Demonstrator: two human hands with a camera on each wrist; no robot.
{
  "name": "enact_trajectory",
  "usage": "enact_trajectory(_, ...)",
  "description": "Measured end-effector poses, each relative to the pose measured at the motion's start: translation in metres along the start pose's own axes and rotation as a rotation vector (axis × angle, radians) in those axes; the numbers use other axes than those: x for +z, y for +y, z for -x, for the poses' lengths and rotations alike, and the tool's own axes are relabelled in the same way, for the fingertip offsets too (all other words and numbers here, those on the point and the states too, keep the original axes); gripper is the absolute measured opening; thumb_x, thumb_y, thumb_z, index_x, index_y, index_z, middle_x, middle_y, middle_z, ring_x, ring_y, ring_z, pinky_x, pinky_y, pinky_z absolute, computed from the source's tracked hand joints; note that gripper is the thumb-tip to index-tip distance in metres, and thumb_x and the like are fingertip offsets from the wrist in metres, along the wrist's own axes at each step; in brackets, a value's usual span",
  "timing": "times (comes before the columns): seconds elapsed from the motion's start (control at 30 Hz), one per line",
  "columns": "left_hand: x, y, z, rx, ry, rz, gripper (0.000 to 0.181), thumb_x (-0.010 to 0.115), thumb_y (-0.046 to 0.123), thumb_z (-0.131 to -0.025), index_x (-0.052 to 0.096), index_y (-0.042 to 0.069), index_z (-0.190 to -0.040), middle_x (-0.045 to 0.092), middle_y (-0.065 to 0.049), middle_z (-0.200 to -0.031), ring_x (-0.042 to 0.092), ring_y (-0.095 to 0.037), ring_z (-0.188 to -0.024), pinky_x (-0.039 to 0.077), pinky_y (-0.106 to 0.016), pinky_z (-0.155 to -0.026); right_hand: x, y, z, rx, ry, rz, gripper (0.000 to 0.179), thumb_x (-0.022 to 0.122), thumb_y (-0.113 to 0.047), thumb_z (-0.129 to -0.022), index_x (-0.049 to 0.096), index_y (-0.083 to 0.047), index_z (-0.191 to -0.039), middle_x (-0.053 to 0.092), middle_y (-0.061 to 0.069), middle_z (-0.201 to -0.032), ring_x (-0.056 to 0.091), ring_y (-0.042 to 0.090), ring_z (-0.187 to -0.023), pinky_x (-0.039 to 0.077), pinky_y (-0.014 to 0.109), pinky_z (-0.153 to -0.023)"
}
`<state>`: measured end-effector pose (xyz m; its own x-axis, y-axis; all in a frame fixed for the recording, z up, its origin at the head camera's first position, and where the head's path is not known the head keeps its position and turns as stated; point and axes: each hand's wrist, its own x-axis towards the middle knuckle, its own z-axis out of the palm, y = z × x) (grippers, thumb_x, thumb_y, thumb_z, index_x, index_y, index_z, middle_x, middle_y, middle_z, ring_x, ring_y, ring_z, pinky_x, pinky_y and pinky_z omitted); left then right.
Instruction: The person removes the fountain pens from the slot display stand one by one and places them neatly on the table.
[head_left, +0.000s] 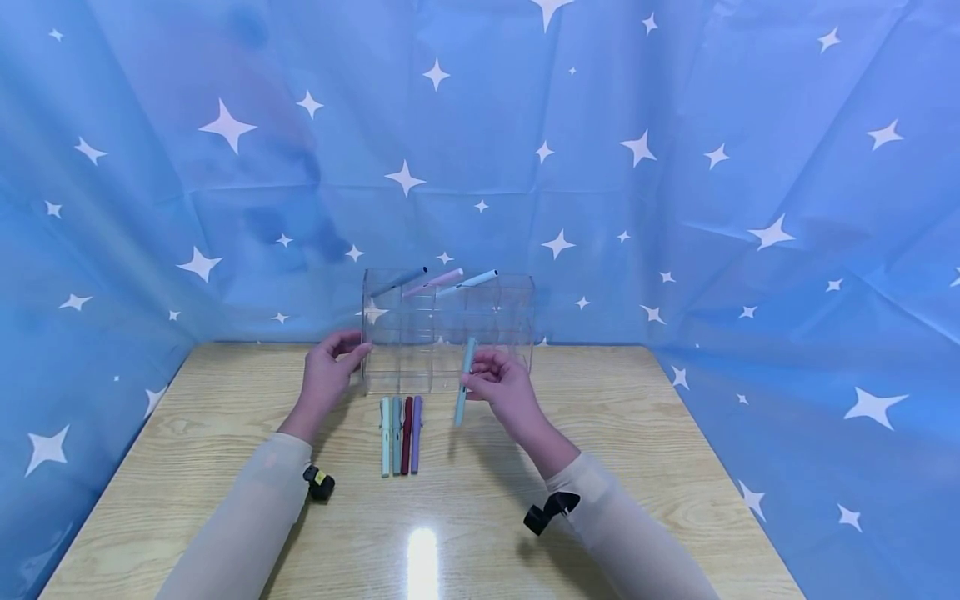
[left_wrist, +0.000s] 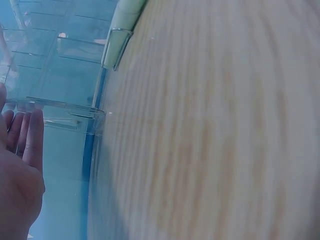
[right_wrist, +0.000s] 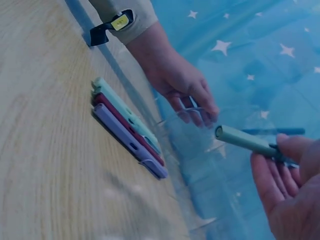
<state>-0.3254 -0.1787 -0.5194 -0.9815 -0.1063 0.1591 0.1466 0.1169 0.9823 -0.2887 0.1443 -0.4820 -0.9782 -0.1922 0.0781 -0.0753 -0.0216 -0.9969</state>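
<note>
A transparent compartmented organizer point(head_left: 416, 358) stands at the back of the table. My left hand point(head_left: 333, 362) is at its left side; in the left wrist view the fingers point(left_wrist: 34, 140) extend straight against the clear wall. My right hand point(head_left: 506, 387) pinches a light teal pen point(head_left: 465, 383) between thumb and fingers, in front of the organizer's right half. In the right wrist view one end of this pen point(right_wrist: 245, 140) points toward the left hand point(right_wrist: 182, 82). Dark blue point(head_left: 399, 282), pink point(head_left: 435, 283) and light blue point(head_left: 468, 283) pens lean in the organizer's upper row.
Several capped pens lie side by side before the organizer: pale green point(head_left: 386, 437), grey-teal point(head_left: 397, 437), dark red point(head_left: 407, 437) and purple point(head_left: 416, 437). A blue star-patterned curtain point(head_left: 600, 167) hangs behind the wooden table point(head_left: 247, 400).
</note>
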Motion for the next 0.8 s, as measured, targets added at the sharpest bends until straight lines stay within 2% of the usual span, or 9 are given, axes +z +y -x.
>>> enact_trajectory(0.13,-0.002,-0.020,-0.009,0.013,0.010,-0.006,0.044,0.078,0.021,-0.107,0.068,-0.003,-0.143,0.070,-0.025,-0.132,0.071,-0.017,-0.108,0.063,-0.018,-0.089,0.002,0.005,0.002,0.016,-0.030,0.002,0.035,0.079,0.005,-0.099,0.066,0.005,-0.131,0.068,0.009,-0.110,0.071,0.018,-0.096,0.070,0.036,-0.085)
enact_trajectory(0.37,-0.001,-0.020,-0.008,0.038,0.016,-0.014,0.043,0.080,0.027,-0.106,0.070,0.001,-0.139,0.072,-0.022,-0.128,0.072,-0.022,-0.109,0.065,-0.020,-0.089,0.007,0.015,0.004,0.044,-0.047,-0.006,0.033,0.079,0.004,-0.098,0.066,0.005,-0.128,0.068,0.007,-0.108,0.070,0.017,-0.095,0.070,0.038,-0.086)
enact_trajectory(0.6,-0.002,-0.020,-0.007,0.048,0.019,-0.021,0.043,0.080,0.028,-0.106,0.070,0.001,-0.139,0.073,-0.019,-0.127,0.072,-0.015,-0.105,0.065,-0.021,-0.089,0.014,0.021,0.007,0.100,-0.030,0.010,0.034,0.079,0.003,-0.099,0.066,0.006,-0.131,0.067,0.008,-0.110,0.069,0.018,-0.098,0.066,0.056,-0.099)
enact_trajectory(0.67,-0.002,-0.019,-0.008,0.048,0.021,-0.017,0.043,0.081,0.027,-0.106,0.071,0.001,-0.139,0.073,-0.019,-0.127,0.072,-0.013,-0.104,0.065,-0.022,-0.089,0.015,0.023,0.008,0.111,-0.036,0.012,0.035,0.079,0.003,-0.099,0.065,0.007,-0.131,0.067,0.008,-0.110,0.069,0.018,-0.097,0.066,0.055,-0.098)
enact_trajectory(0.8,-0.002,-0.018,-0.007,0.041,0.018,-0.019,0.044,0.081,0.027,-0.106,0.070,0.002,-0.140,0.073,-0.021,-0.128,0.071,-0.011,-0.103,0.065,-0.023,-0.090,0.017,0.028,0.009,0.119,-0.052,0.019,0.035,0.079,0.001,-0.100,0.065,0.008,-0.131,0.067,0.009,-0.110,0.069,0.019,-0.096,0.069,0.046,-0.091)
